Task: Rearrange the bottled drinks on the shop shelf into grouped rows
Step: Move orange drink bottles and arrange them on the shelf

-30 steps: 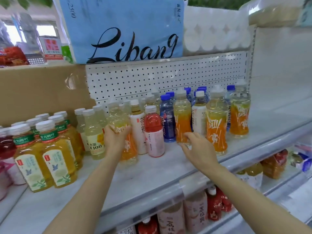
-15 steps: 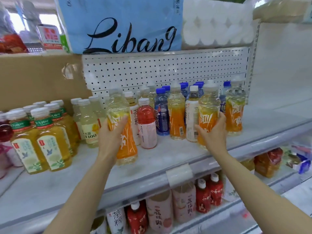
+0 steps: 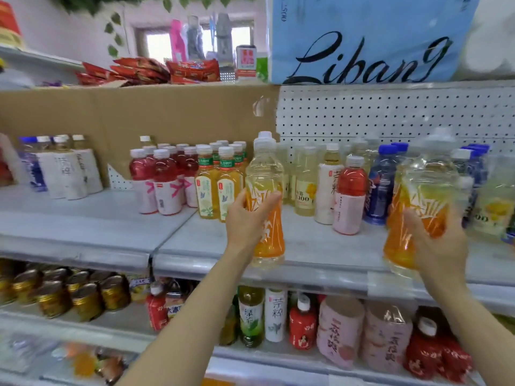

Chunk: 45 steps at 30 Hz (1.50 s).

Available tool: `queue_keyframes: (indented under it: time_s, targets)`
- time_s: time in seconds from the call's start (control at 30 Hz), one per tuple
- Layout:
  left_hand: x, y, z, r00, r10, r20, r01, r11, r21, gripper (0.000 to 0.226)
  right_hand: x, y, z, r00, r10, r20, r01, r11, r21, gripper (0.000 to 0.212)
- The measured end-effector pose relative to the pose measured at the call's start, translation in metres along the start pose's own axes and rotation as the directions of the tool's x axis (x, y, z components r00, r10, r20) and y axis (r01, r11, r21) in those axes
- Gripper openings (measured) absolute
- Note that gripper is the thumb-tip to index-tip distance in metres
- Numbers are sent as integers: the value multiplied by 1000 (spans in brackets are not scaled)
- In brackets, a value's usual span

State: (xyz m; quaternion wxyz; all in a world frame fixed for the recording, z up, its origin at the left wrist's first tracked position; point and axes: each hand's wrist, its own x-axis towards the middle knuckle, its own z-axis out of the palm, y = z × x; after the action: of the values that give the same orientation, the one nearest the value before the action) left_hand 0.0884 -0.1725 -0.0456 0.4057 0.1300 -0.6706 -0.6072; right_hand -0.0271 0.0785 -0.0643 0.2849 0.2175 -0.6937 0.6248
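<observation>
My left hand (image 3: pixel 248 218) grips an orange drink bottle (image 3: pixel 266 196) with a clear top, held upright just above the front of the white shelf (image 3: pixel 83 229). My right hand (image 3: pixel 434 238) holds a second orange drink bottle (image 3: pixel 420 201) of the same kind, lifted off the shelf at the right. On the shelf stand rows of red drinks (image 3: pixel 164 182), yellow tea bottles (image 3: pixel 217 188), pale lemon bottles (image 3: pixel 305 185), a lone red bottle (image 3: pixel 349 196) and blue bottles (image 3: pixel 383 185).
White-labelled bottles (image 3: pixel 69 168) stand at the far left of the shelf. A cardboard panel (image 3: pixel 139 115) and a pegboard (image 3: pixel 390 115) back it. A blue tissue pack (image 3: pixel 367 37) sits on top. The lower shelf holds cans (image 3: pixel 55 293) and more bottles (image 3: pixel 340 330).
Both hands have lifted their orange bottles off the shelf. The view has swung to the left, bringing the red drinks and white-labelled bottles into sight.
</observation>
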Motion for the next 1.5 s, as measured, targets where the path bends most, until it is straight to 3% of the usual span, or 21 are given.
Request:
queue_keyframes:
  time_s: [0.1,0.23,0.33,0.5,0.73,1.0,1.27,1.5]
  targets:
    - [-3,7,-42,1000,20,-18,-20,1000,1,52,-34,-23,39,992,23,121,-35,995,96,40]
    - [-11,11,-116,998,27,-65,-26,999,21,50,-85,-70,103,969,72,238,-126,967,221,37]
    - [-16,13,-180,996,6,-90,-3,999,37,67,-126,-109,154,950,87,301,-183,935,305,35]
    - [-22,13,-280,993,2,-119,5,998,63,24,-197,-166,236,921,75,381,-240,882,406,31]
    - [10,9,-380,981,-2,-193,22,995,98,16,-230,-222,346,870,31,492,-304,819,486,51]
    - [77,-8,-460,952,21,-304,19,992,127,25,-227,-246,465,863,-65,501,-270,778,568,29]
    - [166,-36,-506,961,94,-260,-66,992,111,40,-208,-253,577,810,-24,586,-314,827,467,43]
    - [251,-83,-531,995,60,-79,-55,996,66,48,-198,-232,658,850,71,522,-258,920,295,48]
